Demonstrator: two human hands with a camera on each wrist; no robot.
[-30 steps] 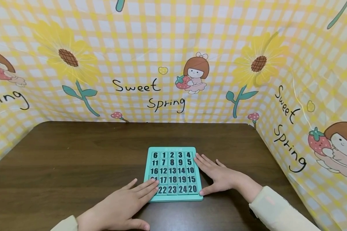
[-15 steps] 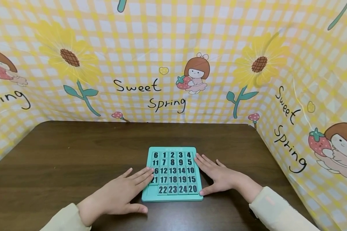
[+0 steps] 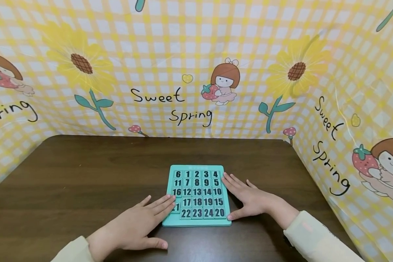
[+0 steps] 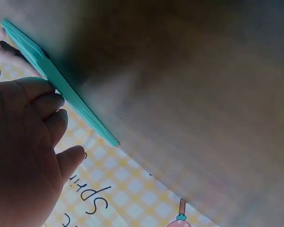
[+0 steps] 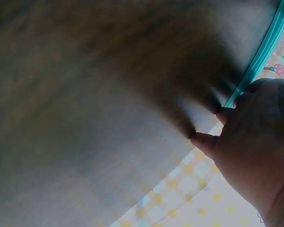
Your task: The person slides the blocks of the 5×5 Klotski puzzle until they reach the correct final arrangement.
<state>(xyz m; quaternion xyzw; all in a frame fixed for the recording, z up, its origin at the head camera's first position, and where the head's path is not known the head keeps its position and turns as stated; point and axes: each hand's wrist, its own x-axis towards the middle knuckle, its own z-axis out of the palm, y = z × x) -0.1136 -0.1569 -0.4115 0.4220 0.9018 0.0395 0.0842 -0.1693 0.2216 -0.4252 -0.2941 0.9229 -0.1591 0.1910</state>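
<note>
A turquoise number slide puzzle (image 3: 197,222) lies flat on the table, its black-numbered tiles facing up. My left hand (image 3: 132,222) reaches over its left edge, straight fingertips on the tile marked 21 (image 3: 176,207) and partly covering it. That tile sits a little lower than the 17 beside it, with a gap under the 16 tile (image 3: 177,192). My right hand (image 3: 250,198) is spread along the right edge, fingertips at the upper side and thumb near the bottom corner. The left wrist view shows the left fingers (image 4: 57,124) extended at the puzzle's edge.
The dark brown wooden table (image 3: 95,174) carries the puzzle near its front middle. A yellow checked cloth (image 3: 163,43) with sunflowers and lettering hangs behind the table and along both sides.
My left hand first moved up the left column, then slightly back toward me. Tile 21 has slid down partway into the bottom left gap. My right hand stays in place.
</note>
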